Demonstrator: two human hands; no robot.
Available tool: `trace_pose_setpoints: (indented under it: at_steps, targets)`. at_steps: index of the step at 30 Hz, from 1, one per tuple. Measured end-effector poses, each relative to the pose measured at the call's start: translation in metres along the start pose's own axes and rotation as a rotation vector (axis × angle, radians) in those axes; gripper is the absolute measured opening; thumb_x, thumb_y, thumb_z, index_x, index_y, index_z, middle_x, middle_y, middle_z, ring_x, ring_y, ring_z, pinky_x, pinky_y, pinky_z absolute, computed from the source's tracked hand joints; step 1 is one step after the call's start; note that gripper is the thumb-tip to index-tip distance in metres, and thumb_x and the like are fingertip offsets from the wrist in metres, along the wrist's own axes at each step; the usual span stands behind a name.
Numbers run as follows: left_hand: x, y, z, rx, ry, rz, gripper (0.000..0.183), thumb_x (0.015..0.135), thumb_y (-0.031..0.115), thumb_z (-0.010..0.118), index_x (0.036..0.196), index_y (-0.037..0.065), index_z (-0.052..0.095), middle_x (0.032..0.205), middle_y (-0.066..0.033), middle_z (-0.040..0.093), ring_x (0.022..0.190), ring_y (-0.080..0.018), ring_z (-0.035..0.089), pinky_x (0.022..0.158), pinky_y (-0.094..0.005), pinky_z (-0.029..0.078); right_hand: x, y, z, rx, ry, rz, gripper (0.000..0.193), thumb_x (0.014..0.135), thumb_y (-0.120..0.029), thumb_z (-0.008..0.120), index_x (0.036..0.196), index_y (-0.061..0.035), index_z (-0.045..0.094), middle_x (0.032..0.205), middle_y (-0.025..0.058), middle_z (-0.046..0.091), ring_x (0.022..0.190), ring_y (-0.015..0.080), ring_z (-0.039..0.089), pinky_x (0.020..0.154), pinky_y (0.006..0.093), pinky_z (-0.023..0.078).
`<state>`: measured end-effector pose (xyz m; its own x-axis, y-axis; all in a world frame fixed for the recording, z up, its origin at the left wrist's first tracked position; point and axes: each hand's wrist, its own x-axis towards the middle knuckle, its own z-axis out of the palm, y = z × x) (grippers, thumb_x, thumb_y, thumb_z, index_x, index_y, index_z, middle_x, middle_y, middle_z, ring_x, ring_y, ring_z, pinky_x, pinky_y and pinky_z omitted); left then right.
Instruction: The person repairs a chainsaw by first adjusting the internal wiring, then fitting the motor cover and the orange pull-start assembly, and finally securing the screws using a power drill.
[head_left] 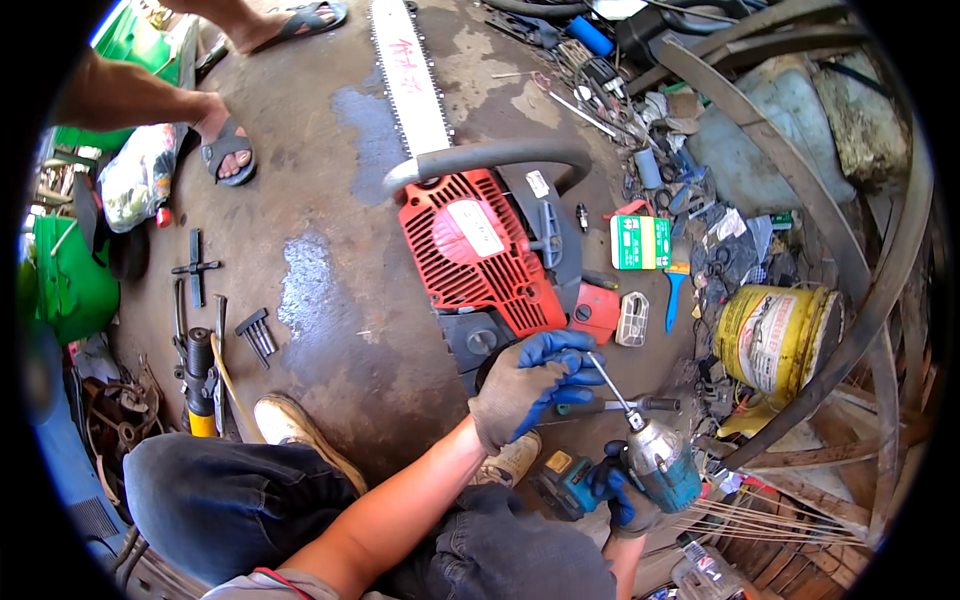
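Note:
My right hand (625,500), in a blue and grey glove, grips a teal cordless impact driver (668,470) by its handle. A long thin driver bit (612,388) points up and left from its chuck. The gloved fingers of my left hand (530,385) close around the tip of that bit. Just beyond my left hand lies a red chainsaw (475,245) on the ground, its guide bar (410,85) pointing away from me. Beside the saw are a small red cover (597,312) and a pale oval filter-like part (632,320).
A spark plug (582,217), a green-and-white box (640,243) and a blue-handled brush (674,298) lie right of the saw. Farther right stands a yellow bucket (775,340) among curved strips and scrap. Tools, including a cross-shaped wrench (196,267), lie left. Another person's sandalled foot (228,150) is at upper left.

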<state>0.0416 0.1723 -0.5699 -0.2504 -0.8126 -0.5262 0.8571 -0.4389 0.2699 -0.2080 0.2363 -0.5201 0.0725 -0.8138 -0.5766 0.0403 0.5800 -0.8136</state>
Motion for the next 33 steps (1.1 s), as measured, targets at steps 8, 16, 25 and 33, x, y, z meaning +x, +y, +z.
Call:
trace_pose_setpoints:
  at_steps: [8, 16, 25, 33]
  targets:
    - [0.003, 0.004, -0.012, 0.104, 0.027, -0.088, 0.032, 0.097, 0.018, 0.059, 0.122, -0.001, 0.057, 0.096, -0.0092, 0.069, 0.073, -0.0142, 0.066, 0.058, -0.0234, 0.052, -0.008, 0.041, -0.04, -0.819, 0.037, -0.363, 0.061, 0.071, -0.007, 0.075, 0.127, 0.0036, 0.051, 0.096, 0.0169, 0.066, 0.078, 0.0226, 0.064, 0.07, 0.0321, 0.051]
    - [0.005, 0.006, -0.009, 0.178, -0.121, 0.172, 0.04, 0.096, 0.021, 0.061, 0.128, -0.002, 0.052, 0.089, -0.0096, 0.067, 0.067, -0.0111, 0.063, 0.057, -0.0217, 0.05, -0.009, 0.03, -0.047, -1.034, -0.066, -0.413, 0.069, 0.071, -0.008, 0.08, 0.131, 0.0011, 0.049, 0.115, 0.0175, 0.064, 0.1, 0.0252, 0.063, 0.085, 0.0357, 0.052]
    - [-0.005, 0.021, -0.011, 0.57, -0.055, 0.168, 0.032, 0.092, 0.009, 0.064, 0.119, -0.006, 0.058, 0.093, -0.012, 0.068, 0.075, -0.0137, 0.067, 0.065, -0.0249, 0.055, -0.016, 0.005, -0.034, -0.768, -0.02, -0.329, 0.069, 0.073, -0.014, 0.082, 0.132, -0.0002, 0.049, 0.117, 0.0156, 0.064, 0.107, 0.0249, 0.062, 0.092, 0.0372, 0.05]
    - [-0.005, 0.036, -0.01, 0.985, -0.168, 0.395, 0.033, 0.082, -0.006, 0.061, 0.115, -0.006, 0.064, 0.097, -0.0114, 0.07, 0.079, -0.016, 0.068, 0.073, -0.0291, 0.056, -0.02, -0.019, -0.023, -0.618, 0.042, -0.251, 0.055, 0.072, -0.018, 0.081, 0.122, -0.0084, 0.06, 0.113, 0.0072, 0.067, 0.101, 0.0232, 0.065, 0.087, 0.0362, 0.051]
